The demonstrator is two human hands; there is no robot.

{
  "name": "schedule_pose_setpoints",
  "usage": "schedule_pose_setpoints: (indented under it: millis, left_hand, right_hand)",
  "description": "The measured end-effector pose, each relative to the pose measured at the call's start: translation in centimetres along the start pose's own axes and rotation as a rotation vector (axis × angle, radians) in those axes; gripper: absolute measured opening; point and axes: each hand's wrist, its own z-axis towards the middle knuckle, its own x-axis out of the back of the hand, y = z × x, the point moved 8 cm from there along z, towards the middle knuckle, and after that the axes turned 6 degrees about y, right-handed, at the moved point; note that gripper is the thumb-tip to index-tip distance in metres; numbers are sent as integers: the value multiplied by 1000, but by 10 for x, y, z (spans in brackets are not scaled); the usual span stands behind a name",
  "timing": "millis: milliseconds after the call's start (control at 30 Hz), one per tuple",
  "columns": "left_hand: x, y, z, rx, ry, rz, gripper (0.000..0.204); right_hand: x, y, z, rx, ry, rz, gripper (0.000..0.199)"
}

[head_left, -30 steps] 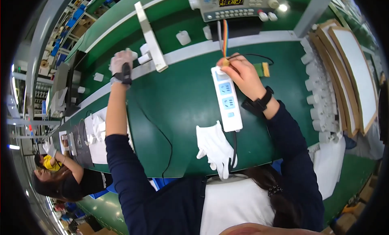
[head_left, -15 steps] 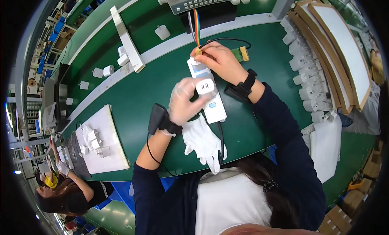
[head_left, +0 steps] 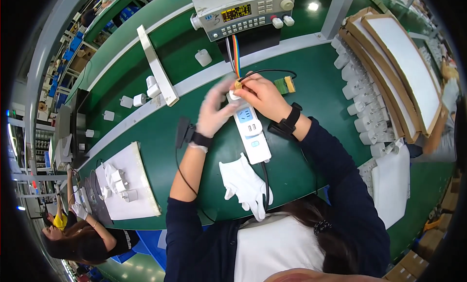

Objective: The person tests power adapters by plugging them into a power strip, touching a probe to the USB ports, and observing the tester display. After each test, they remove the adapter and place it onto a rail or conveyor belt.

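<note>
Power strip point(head_left: 250, 133) flat at centre of green surface point(head_left: 146, 131). Right hand point(head_left: 260, 94) pinching a small plug point(head_left: 237, 89) at its 12 o'clock end; left hand point(head_left: 216, 109) blurred, fingers loosely spread beside it. White glove point(head_left: 243, 184) at 6 o'clock.

A grey bench instrument with a lit yellow display point(head_left: 243, 12) stands at the far edge of the green table point(head_left: 146, 131). A loose white cloth glove point(head_left: 244, 183) lies near the front. Small white plastic plug adapters point(head_left: 362, 121) are stacked at right beside flat brown-framed white boards point(head_left: 406, 63). A white tray point(head_left: 127, 184) holds more adapters at left.
</note>
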Motion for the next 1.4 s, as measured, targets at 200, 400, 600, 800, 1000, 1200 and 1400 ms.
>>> schedule_pose_setpoints:
  millis: [200, 400, 600, 800, 1000, 1200, 1400]
  left_hand:
    - [-19, -33, -1, 70, -81, 229, 43]
    - [-19, -39, -1, 76, -108, 108, 39]
    - [-10, 0, 5, -53, 19, -52, 44]
    - [68, 34, 77, -424, 359, 483, 50]
    - [136, -21, 126, -185, 241, 1111, 41]
    - [180, -36, 105, 41, 21, 1604, 34]
    - [232, -45, 72, -68, 68, 1324, 35]
  right_hand:
    - [9, -19, 9, 78, 41, -18, 21]
    - [42, -73, 9, 80, 74, 145, 14]
    - [25, -59, -45, 4, -143, 92, 11]
    - [22, -58, -49, -82, -164, -40, 10]
    - [14, -56, -54, -92, -236, 3, 11]
    - [16, -53, -53, -125, -206, 41, 12]
    - [16, -53, -52, -116, -210, 46, 12]
